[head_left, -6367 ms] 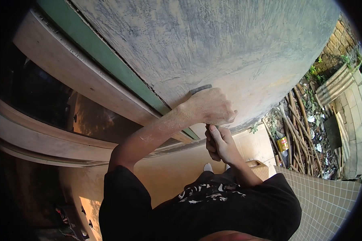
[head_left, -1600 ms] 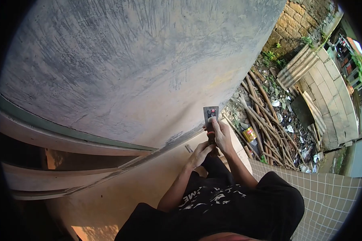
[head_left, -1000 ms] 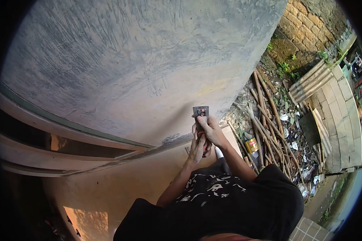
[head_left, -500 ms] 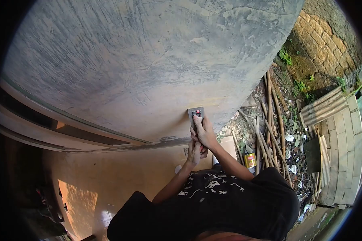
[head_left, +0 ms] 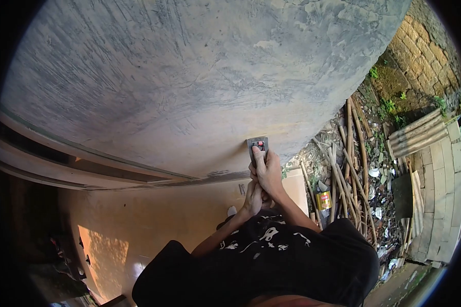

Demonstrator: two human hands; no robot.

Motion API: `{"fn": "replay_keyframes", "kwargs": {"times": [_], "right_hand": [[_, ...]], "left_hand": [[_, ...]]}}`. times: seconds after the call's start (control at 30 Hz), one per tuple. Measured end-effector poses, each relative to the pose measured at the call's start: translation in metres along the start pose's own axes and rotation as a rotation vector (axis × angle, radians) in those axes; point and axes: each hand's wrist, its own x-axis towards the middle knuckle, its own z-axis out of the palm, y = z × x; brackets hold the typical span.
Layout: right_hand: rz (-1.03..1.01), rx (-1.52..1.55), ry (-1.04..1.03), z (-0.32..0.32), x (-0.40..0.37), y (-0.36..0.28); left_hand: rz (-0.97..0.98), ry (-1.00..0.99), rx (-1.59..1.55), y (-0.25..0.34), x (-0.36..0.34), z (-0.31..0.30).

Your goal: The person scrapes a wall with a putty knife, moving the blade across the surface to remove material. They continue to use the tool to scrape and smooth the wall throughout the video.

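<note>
A hand sander (head_left: 258, 141) with a dark flat plate and a red-and-black clip is held against the lower part of a grey, patchy plastered wall (head_left: 205, 66). My right hand (head_left: 269, 173) is closed around its upper part, thumb stretched along the top toward the clip. Just below and to the left, my left hand (head_left: 253, 196) is closed at the lower part of the sander, close against the right hand. What its fingers wrap is partly hidden. Both forearms reach up from a black printed shirt (head_left: 261, 266).
A window frame (head_left: 102, 166) runs along the wall at left. Below lies a tan tiled floor (head_left: 153, 215). On the right are wooden poles (head_left: 351, 133), a yellow can (head_left: 323, 200), rubble, corrugated sheets (head_left: 417, 134) and a block wall (head_left: 435, 194).
The view has shifted slightly, so the wall, poles and can appear further right. Both hands and the sander stay together at the wall, with the left hand tucked closer under the right.
</note>
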Motion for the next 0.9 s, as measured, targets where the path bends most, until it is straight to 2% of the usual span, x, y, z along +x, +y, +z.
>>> {"fn": "replay_keyframes", "kwargs": {"times": [0.13,0.23,0.3,0.43,0.5,0.6,0.67,0.8,0.87,0.9], "right_hand": [[-0.010,0.088,0.034,0.004,0.005,0.012],[-0.055,0.021,0.079,0.008,0.004,0.003],[0.057,-0.045,0.057,0.006,-0.004,-0.012],[-0.005,0.018,0.075,0.006,0.004,0.011],[-0.021,0.045,0.080,0.009,0.005,0.014],[0.066,-0.031,0.085,0.007,0.000,0.001],[0.060,-0.005,0.092,0.008,-0.002,0.008],[0.017,0.033,0.130,0.011,0.001,0.021],[-0.056,-0.035,0.087,0.011,0.005,0.002],[-0.100,-0.090,0.108,0.015,0.007,-0.020]], "left_hand": [[0.035,-0.007,0.107,-0.001,0.009,-0.013],[-0.066,0.026,0.109,-0.001,0.007,-0.013],[0.045,-0.010,0.102,-0.010,0.003,-0.012],[0.136,-0.011,0.163,-0.018,0.010,-0.024],[-0.019,-0.019,0.142,-0.015,0.012,-0.033],[0.054,0.018,0.104,-0.019,0.005,-0.021],[0.045,-0.012,0.114,-0.023,0.001,-0.028],[0.009,0.064,0.186,-0.016,0.008,-0.025],[0.166,0.018,0.191,-0.014,0.019,-0.021],[0.214,-0.001,0.109,0.013,0.026,-0.006]]}}
